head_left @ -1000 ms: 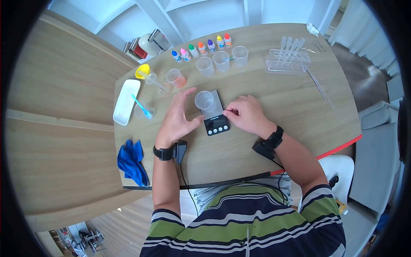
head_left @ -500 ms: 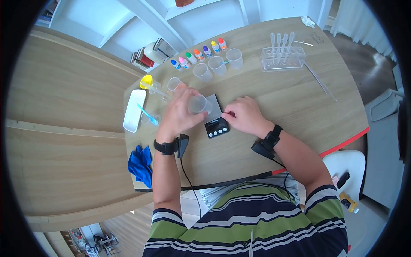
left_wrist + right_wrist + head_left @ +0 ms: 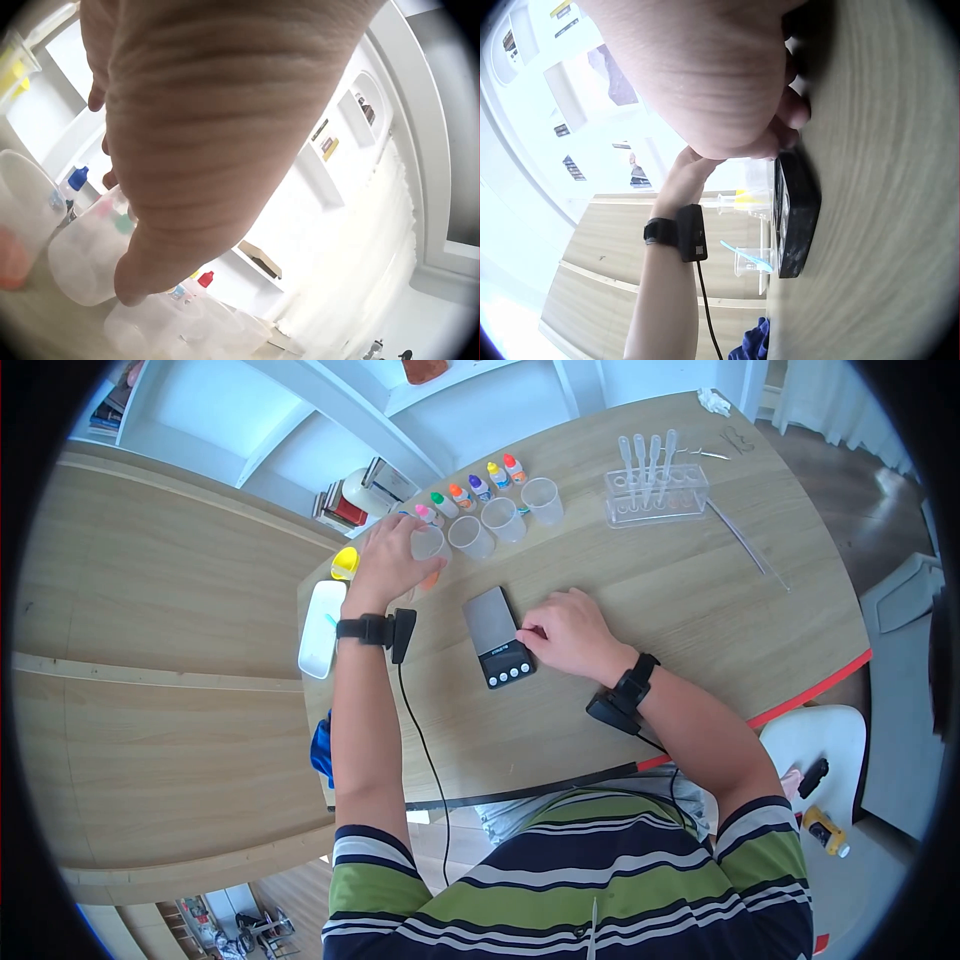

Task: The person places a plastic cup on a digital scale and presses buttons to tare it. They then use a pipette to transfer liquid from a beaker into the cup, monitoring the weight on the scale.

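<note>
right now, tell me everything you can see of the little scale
The scale lies flat on the wooden table, turned slightly askew. It has a slim black body, a smooth grey, metallic-looking plate, then a dark display and four pale round buttons in a row. No reading is legible. The right hand's fingertips touch its side near the display.

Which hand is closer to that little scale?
Right. The right hand has its curled fingers at the edge of the scale. The left hand is farther off, beyond the scale's left side, gripping a clear cup.
</note>
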Tool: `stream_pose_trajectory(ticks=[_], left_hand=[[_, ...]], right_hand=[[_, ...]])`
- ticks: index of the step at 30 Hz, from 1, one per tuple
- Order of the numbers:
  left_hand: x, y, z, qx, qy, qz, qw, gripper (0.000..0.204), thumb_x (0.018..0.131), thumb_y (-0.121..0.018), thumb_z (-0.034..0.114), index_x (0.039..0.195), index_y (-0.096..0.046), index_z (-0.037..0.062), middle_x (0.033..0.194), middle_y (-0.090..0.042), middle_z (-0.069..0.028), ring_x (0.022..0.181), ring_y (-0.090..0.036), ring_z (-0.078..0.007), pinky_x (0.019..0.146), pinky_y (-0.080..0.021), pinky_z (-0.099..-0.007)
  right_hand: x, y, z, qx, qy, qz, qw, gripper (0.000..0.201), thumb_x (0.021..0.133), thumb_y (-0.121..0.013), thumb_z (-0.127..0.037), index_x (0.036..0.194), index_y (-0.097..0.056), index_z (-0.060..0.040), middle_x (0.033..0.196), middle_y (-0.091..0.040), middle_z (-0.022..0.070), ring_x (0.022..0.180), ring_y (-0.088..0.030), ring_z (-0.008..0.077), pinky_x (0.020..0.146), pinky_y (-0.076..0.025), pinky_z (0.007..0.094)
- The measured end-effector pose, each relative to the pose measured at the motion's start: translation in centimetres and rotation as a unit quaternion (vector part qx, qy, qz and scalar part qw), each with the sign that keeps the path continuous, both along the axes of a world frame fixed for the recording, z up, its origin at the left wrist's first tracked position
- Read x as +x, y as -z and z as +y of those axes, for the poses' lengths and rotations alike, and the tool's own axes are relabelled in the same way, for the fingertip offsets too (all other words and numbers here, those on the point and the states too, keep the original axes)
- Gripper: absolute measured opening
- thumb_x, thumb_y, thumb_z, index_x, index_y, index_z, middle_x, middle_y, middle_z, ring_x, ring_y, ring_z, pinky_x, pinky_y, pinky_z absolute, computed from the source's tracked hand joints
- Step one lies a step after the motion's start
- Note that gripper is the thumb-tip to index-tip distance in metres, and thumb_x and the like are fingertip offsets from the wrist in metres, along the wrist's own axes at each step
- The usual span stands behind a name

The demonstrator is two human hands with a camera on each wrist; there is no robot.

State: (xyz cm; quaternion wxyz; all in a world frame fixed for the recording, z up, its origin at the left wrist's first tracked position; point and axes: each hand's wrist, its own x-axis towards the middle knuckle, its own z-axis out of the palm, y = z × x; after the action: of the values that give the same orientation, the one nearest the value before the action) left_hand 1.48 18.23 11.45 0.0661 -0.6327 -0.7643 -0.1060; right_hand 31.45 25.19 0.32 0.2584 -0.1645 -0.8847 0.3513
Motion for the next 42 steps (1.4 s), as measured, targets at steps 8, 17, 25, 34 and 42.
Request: stream_pose_trajectory(ticks=[8,17,25,34,42], left_hand=[[-0.7,2.0,0.6,-0.041,-0.028,-0.012,0.999,0.063,0.075,-0.097,0.036,0.127,-0.076,0.0065,0.135,-0.071,-0.0179,0.131,-0.065,-0.0397,0.112,-0.053,-0.0497],[-1.0,2.7,0.6,-0.083,-0.053,-0.013,0.995,0.063,0.077,-0.095,0.039,0.131,-0.076,0.0109,0.140,-0.070,-0.0183,0.135,-0.065,-0.0403,0.114,-0.052,-0.0502],[0.0,2.0,1.0,-0.095,-0.065,-0.040,0.993,0.074,0.077,-0.095,0.042,0.140,-0.070,0.0129,0.147,-0.067,-0.0196,0.139,-0.062,-0.0407,0.116,-0.051,-0.0500],[1.1,2.8,3.1,-0.043,-0.007,-0.034,0.998,0.075,0.076,-0.097,0.044,0.137,-0.071,0.0106,0.139,-0.070,-0.0198,0.132,-0.066,-0.0405,0.110,-0.054,-0.0498],[2.4,2.7,4.3,-0.040,0.006,-0.062,0.997,0.067,0.078,-0.097,0.038,0.131,-0.072,0.0060,0.129,-0.074,-0.0189,0.124,-0.070,-0.0393,0.105,-0.057,-0.0486]], right_hand=[[0.0,0.3,0.0,0.001,0.001,0.018,1.000,0.021,0.092,-0.080,-0.026,0.076,-0.079,-0.0120,0.071,-0.070,0.0111,0.079,-0.069,0.0357,0.077,-0.048,0.0489],[0.0,0.3,0.0,0.011,-0.001,0.015,1.000,0.021,0.092,-0.080,-0.026,0.077,-0.079,-0.0118,0.072,-0.071,0.0118,0.079,-0.070,0.0362,0.077,-0.048,0.0496],[0.0,0.3,0.1,0.011,-0.003,0.010,1.000,0.021,0.093,-0.080,-0.027,0.078,-0.080,-0.0118,0.073,-0.072,0.0118,0.080,-0.070,0.0359,0.078,-0.049,0.0491],[0.0,0.2,0.1,0.005,-0.004,0.004,1.000,0.021,0.093,-0.080,-0.027,0.078,-0.080,-0.0114,0.073,-0.072,0.0121,0.080,-0.070,0.0361,0.078,-0.049,0.0486],[0.0,0.3,0.1,0.013,-0.005,0.007,1.000,0.021,0.092,-0.080,-0.028,0.079,-0.080,-0.0114,0.072,-0.072,0.0126,0.079,-0.070,0.0365,0.077,-0.049,0.0491]])
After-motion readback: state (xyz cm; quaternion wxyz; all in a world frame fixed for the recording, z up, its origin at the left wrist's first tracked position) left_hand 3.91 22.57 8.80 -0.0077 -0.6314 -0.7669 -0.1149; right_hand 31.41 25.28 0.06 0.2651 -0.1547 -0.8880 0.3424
